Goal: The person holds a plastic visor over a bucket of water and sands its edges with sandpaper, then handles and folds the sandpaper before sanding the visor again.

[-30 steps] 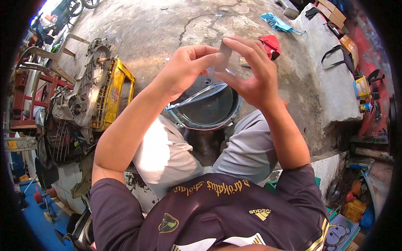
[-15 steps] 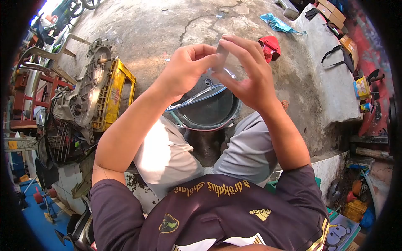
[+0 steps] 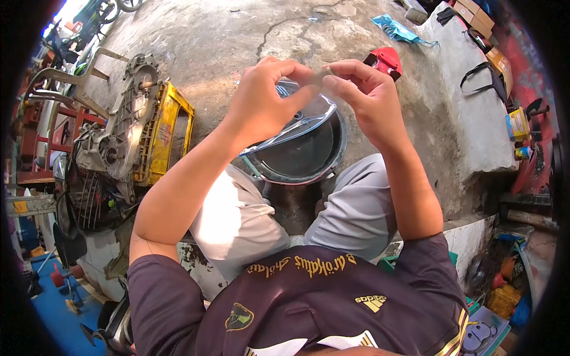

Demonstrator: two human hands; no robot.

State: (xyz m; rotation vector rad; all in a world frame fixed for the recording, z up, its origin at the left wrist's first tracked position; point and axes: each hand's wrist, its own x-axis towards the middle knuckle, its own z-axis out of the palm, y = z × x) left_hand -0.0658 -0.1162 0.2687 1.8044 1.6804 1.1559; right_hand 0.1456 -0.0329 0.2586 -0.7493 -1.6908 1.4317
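Above a round black tub (image 3: 339, 157) of dark liquid, my two hands meet fingertip to fingertip. Between them is a small, thin grey piece (image 3: 320, 77), blurred and too indistinct to name. My left hand (image 3: 264, 98) pinches its left side with thumb and forefinger. On the other side, the thumb and fingers of my right hand (image 3: 368, 98) close on the piece. A clear plastic bag with a blue edge (image 3: 297, 130) lies across the tub below my hands, partly hidden by the left one.
At the left, a metal engine casing (image 3: 133, 113) leans by a yellow crate (image 3: 175, 127), near a chair (image 3: 56, 74). Beyond my right hand a red part (image 3: 385, 61) and a light-blue mask-like cloth (image 3: 398, 29) lie on the concrete floor. A grey ledge (image 3: 457, 107) runs along the right.
The grey piece stood upright and showed larger before; now it is smaller and mostly covered by fingertips. My right hand has moved slightly right and its fingers have curled in.
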